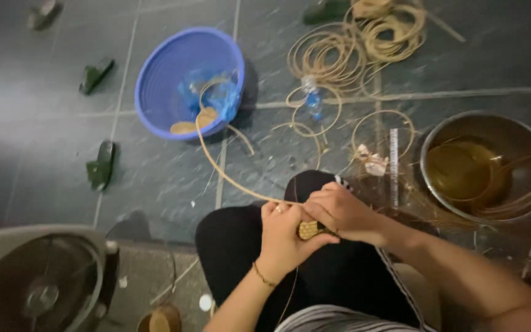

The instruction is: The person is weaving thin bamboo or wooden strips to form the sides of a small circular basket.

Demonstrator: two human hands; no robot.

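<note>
Your left hand (281, 237) is closed around a small woven piece (308, 230) that sits over your knee, fingers wrapped on its near side, a thin bracelet (263, 276) on the wrist. Your right hand (339, 212) presses in from the other side, fingers pinched together on the same piece, so both hands touch it and each other. A long cane strand (216, 163) runs out from between your hands, curving up and away past your left hand to the blue basin (161, 74) on the floor (155, 178) beyond it. That basin holds a blue plastic bag (216, 98) and some pale cane bits. Beyond your right hand lie loose cane coils (351, 55), with a small plastic bottle (311, 98) among them. Just past your right hand rests a crumpled scrap (373, 163) beside a ruler (394, 163). To the right of your right hand stands a metal bowl (444, 138) with cane strips soaking in yellowish water. Near your left elbow sits a fan (38, 276), and further left green sandals (101, 165) lie scattered, well apart from your hands.
</note>
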